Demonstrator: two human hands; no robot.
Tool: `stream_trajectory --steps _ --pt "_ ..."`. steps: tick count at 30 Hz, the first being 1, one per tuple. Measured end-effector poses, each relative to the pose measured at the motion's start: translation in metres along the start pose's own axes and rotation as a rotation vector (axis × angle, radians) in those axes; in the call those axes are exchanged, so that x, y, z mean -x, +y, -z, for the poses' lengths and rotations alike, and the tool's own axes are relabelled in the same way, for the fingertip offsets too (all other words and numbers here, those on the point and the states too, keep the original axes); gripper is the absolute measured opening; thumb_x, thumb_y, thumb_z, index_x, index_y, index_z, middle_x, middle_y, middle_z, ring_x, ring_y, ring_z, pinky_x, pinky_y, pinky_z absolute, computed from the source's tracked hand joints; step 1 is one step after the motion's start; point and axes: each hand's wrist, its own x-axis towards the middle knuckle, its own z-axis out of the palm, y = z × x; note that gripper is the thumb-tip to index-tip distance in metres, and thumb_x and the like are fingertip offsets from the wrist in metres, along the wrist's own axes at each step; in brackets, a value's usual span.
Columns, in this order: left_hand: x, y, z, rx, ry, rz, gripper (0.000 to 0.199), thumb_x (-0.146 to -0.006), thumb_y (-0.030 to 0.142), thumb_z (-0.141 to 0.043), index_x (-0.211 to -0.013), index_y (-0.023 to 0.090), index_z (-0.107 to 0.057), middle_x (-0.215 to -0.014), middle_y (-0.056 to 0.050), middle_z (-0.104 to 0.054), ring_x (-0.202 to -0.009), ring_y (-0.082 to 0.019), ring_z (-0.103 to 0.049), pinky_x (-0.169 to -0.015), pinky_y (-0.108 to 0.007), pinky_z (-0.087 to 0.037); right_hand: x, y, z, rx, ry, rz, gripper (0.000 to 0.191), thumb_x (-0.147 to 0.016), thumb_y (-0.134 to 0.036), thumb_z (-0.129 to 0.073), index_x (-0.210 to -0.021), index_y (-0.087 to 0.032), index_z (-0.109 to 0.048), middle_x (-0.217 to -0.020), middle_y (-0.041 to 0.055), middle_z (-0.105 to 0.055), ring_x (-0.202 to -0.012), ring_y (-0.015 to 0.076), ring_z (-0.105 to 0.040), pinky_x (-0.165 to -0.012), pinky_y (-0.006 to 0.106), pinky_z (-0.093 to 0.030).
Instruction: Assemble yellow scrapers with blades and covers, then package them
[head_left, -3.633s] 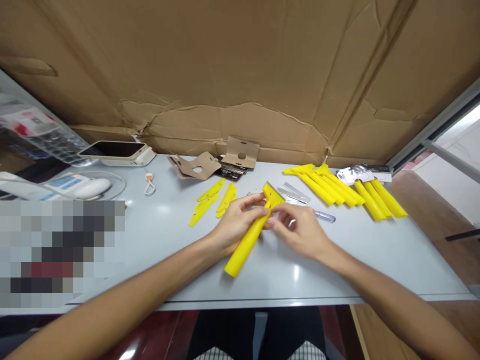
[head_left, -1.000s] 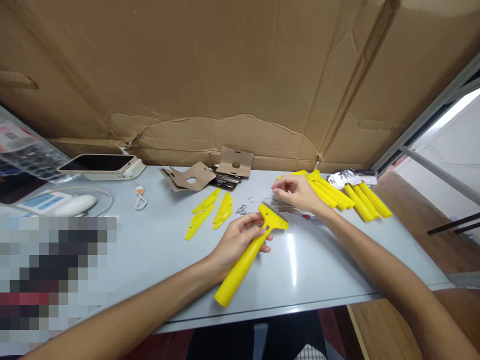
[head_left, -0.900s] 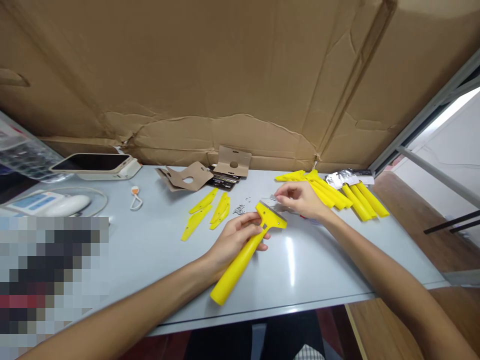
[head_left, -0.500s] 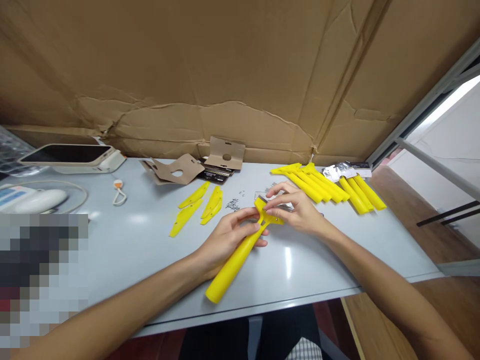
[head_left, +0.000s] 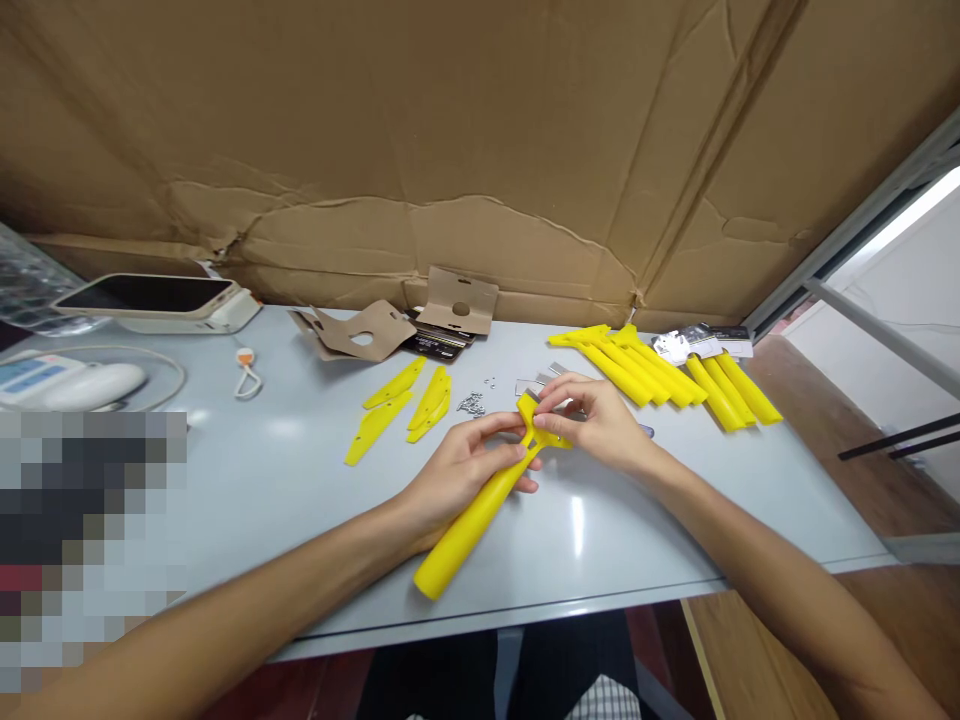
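Note:
My left hand [head_left: 480, 460] is wrapped round the neck of a yellow scraper [head_left: 469, 530], whose thick handle slants down toward the front edge of the table. A strip of grey metal blade [head_left: 532, 396] shows at the scraper's forked head. My right hand [head_left: 592, 420] has its thumb and fingers pinched together over that head, close to the blade; whatever is between the fingertips is hidden. Just left of the head lies a small heap of screws [head_left: 472, 404]. Behind my right fingers, pieces of flat metal [head_left: 541, 380] are partly covered.
Several yellow cover plates [head_left: 379, 427] lie left of the screws. Further back are folded cardboard cards [head_left: 364, 332]. Several yellow scraper handles [head_left: 649, 365] are lined up at the back right, some beside packaged ones [head_left: 724, 390]. A phone [head_left: 150, 293] rests on a white device at the left.
The view has shifted slightly. Both hands stay at the scraper's head and neck, with the right fingers curled a little closer over the head.

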Motion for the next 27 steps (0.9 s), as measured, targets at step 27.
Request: stream_trajectory --steps 27 --pt "0.004 0.002 -0.001 -0.086 -0.046 0.012 0.051 -0.076 0.041 -0.092 -0.113 0.015 -0.069 -0.086 -0.009 -0.079 -0.066 -0.021 -0.076 -0.071 -0.035 -0.061 0.005 -0.013 -0.001 -0.115 -0.039 -0.231 0.011 -0.082 -0.03 -0.08 -0.083 -0.019 -0.078 -0.087 0.005 -0.078 -0.074 0.0164 -0.068 -0.066 0.032 -0.053"
